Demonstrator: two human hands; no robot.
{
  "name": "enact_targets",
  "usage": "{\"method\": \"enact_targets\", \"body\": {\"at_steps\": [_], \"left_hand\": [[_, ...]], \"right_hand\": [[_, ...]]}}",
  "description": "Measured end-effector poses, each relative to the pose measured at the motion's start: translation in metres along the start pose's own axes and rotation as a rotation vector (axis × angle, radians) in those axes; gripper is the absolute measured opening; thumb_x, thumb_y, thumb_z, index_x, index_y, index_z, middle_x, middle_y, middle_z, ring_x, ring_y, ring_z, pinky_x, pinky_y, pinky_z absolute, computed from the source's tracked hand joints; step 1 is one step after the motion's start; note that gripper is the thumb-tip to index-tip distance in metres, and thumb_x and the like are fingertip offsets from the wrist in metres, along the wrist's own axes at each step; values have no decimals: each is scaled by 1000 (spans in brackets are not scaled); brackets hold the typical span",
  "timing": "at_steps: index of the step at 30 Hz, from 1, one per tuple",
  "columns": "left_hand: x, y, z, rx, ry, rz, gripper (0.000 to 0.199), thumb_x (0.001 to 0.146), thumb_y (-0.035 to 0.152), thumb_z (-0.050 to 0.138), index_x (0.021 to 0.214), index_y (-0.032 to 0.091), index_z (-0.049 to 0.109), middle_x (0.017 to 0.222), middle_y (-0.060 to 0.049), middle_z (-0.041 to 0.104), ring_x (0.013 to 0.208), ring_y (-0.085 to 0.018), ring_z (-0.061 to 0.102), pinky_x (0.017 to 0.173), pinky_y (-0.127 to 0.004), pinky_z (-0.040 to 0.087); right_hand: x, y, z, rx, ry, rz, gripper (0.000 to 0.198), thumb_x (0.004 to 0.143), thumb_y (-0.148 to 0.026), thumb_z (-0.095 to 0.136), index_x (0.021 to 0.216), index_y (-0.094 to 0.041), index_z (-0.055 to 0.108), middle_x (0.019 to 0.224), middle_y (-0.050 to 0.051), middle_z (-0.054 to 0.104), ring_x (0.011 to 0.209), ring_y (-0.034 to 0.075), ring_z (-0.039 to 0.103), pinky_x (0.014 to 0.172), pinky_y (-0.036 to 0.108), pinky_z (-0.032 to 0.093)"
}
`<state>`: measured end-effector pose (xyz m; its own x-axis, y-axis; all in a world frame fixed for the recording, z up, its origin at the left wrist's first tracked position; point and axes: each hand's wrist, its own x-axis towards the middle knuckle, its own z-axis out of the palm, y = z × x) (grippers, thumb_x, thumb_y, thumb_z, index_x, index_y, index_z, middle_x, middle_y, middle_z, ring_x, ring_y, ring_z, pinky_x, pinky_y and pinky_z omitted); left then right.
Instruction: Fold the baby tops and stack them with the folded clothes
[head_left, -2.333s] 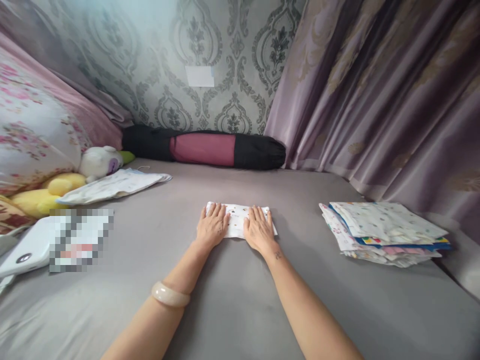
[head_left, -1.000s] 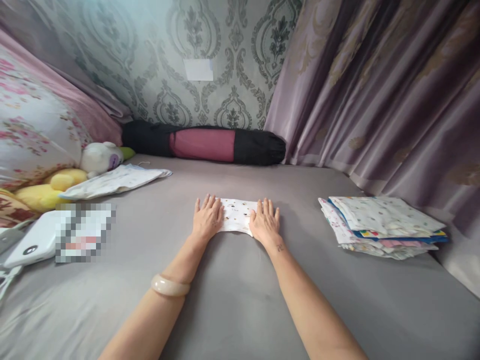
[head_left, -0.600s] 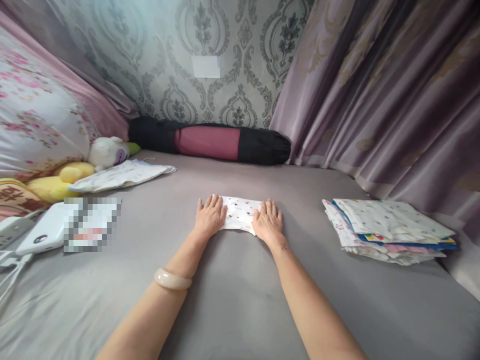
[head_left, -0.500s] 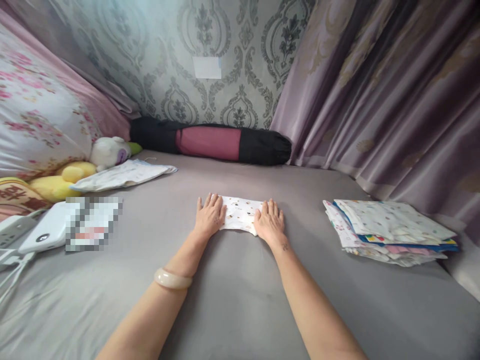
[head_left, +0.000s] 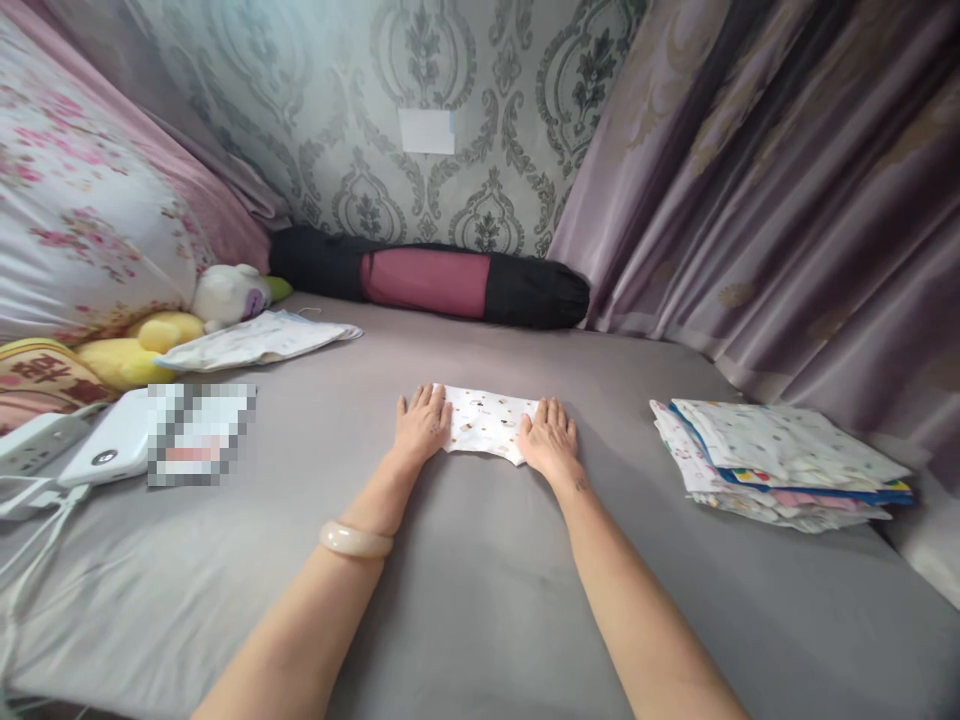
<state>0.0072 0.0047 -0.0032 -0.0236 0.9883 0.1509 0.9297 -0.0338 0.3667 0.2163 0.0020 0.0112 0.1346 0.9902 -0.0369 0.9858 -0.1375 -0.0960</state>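
Observation:
A small white cloth garment point(head_left: 484, 422) with a scattered print lies flat on the grey bed sheet point(head_left: 480, 560). It looks like a baby's underpants, though its exact kind is hard to tell. My left hand point(head_left: 422, 422) rests flat on its left edge, fingers stretched out. On the opposite edge lies my right hand point(head_left: 550, 434), palm down with fingers extended. Each hand covers part of the garment's side. A pale bangle point(head_left: 355, 541) circles my left forearm.
Folded printed clothes point(head_left: 787, 440) are stacked at the right. A loose white cloth point(head_left: 259, 340) lies at the left, near plush toys point(head_left: 225, 297), a white power bank point(head_left: 120, 435) and a power strip point(head_left: 41, 442). A black and maroon bag point(head_left: 427, 282) lies along the wall.
My right hand has slid slightly outward to the right, and more of the garment shows between the hands. My left hand stays on its edge. The camera view has shifted a little.

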Motion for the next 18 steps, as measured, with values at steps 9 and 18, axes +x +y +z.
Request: {"method": "enact_targets", "body": {"at_steps": [9, 18], "left_hand": [[11, -16, -3, -443, 335, -124, 35, 88, 24, 43, 116, 15, 61, 114, -16, 66, 107, -26, 61, 96, -40, 45], [16, -28, -6, -805, 383, -405, 29, 80, 24, 49, 102, 14, 65, 96, -12, 69, 89, -23, 64, 85, -36, 49]], "right_hand": [[3, 1, -3, 9, 54, -421, 61, 99, -37, 18, 149, -4, 27, 157, 13, 22, 145, 22, 17, 118, 37, 10], [8, 2, 4, -14, -21, -392, 62, 100, -38, 15, 149, -3, 29, 156, 14, 24, 145, 22, 19, 119, 37, 9]]}}
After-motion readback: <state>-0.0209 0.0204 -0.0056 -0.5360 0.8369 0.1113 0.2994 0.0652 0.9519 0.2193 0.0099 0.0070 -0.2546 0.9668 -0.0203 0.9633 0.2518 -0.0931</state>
